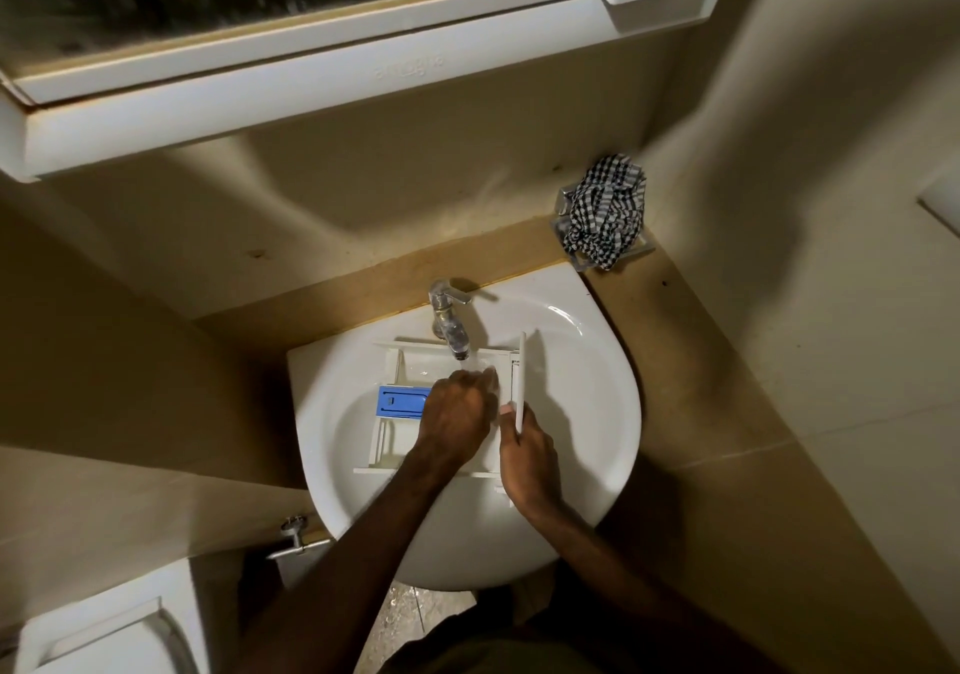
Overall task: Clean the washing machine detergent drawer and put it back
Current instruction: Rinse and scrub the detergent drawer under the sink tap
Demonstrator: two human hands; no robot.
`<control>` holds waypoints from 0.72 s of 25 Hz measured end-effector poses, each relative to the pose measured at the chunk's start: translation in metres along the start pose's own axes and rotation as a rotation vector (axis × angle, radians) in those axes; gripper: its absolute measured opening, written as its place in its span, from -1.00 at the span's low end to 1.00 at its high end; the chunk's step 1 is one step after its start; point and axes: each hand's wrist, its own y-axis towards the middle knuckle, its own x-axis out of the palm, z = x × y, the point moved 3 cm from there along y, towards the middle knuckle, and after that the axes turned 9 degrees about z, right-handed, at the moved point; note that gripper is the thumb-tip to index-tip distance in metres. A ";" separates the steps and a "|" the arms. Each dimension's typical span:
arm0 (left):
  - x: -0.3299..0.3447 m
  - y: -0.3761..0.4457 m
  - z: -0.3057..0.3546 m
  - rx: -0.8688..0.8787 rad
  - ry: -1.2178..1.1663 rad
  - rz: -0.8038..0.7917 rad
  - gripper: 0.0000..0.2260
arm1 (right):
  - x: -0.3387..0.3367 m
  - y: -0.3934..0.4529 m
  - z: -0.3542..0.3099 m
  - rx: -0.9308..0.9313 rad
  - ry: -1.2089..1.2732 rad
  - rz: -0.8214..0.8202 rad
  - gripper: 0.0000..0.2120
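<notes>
**Detergent drawer under running water in the basin**

Head view: a white plastic washing machine detergent drawer [400, 361] with a blue rectangular insert [402, 402] in its left compartment lies across the bowl of a white ceramic wash basin [597, 413]. The drawer's flat white front panel [521, 377] stands on edge at the right end. A chrome tap [449, 317] at the back of the basin pours a stream of water [467, 361] into the drawer's back right compartment.

The left hand [457, 413] reaches over the middle of the drawer, its fingers bent down into the wet compartment just under the stream; whether they pinch anything there cannot be told. The right hand [524, 458] grips the near end of the front panel, thumb and fingers curled round its edge, holding the drawer in place.

Behind the basin, on the tan counter ledge [363, 278], a black-and-white checked cloth [605, 216] is bunched in a small metal holder [566, 229] in the corner. A white-framed cabinet [311, 86] hangs on the wall above.
</notes>
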 end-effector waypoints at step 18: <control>-0.007 0.023 -0.068 -0.206 -0.077 -0.272 -0.55 | -0.024 0.037 -0.027 0.069 -0.396 -0.285 -0.57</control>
